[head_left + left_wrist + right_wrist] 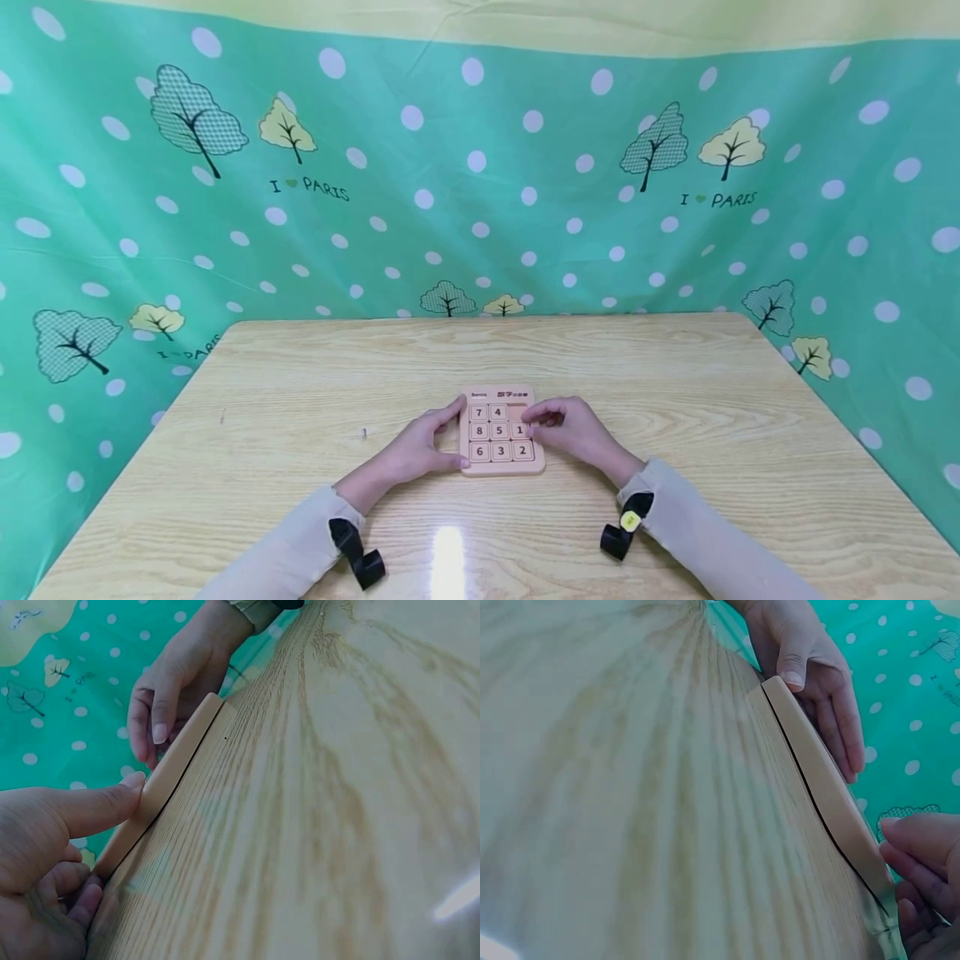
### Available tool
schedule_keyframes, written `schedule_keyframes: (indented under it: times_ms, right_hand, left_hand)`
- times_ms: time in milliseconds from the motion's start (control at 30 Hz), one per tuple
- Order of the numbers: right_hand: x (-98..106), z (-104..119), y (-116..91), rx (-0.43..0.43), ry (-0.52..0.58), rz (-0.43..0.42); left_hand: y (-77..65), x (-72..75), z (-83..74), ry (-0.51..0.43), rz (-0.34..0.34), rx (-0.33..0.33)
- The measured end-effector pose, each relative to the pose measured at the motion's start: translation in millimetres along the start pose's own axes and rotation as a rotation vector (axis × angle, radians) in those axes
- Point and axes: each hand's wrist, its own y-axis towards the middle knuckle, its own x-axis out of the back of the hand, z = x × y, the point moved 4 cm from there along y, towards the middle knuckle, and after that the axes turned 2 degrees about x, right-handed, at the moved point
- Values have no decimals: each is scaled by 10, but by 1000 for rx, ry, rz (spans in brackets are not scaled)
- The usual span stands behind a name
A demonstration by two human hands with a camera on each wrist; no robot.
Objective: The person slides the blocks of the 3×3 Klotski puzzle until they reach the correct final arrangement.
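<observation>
A pink number sliding puzzle lies flat on the table. Its tiles read 7, 4 and a vacant cell in the top row, then 8, 5, 1, then 6, 3, 2. My left hand holds the puzzle's left side, thumb by the lower corner and a finger near the upper one. Over the right edge, my right hand has bent fingertips beside the vacant cell and the 1 tile; exact contact is unclear. Both wrist views show the puzzle edge-on, hiding the tiles.
The wood-grain table spreads around the puzzle. Behind it and along both sides hangs a green dotted cloth with printed trees. A black strap with a dangling end sits on each sleeve cuff. Light glares on the table's near part.
</observation>
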Motion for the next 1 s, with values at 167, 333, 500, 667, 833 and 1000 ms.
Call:
schedule_keyframes:
  times_ms: [167,333,500,667,833,1000]
  right_hand:
    - [-66,20,63,-16,38,-38]
    - [-134,61,127,-23,39,-72]
    - [-192,87,189,-25,59,-94]
    - [-235,107,233,-31,36,-110]
    - [-281,116,266,-12,30,-100]
    - [-321,121,288,5,21,-105]
  left_hand:
    - [4,-3,5,-6,4,-3]
    - [8,-5,12,-5,3,-4]
    - [8,-3,14,-2,5,-8]
    - [12,-6,10,7,7,-13]
    - [14,-6,7,9,9,-17]
    - [9,-1,10,13,8,-8]
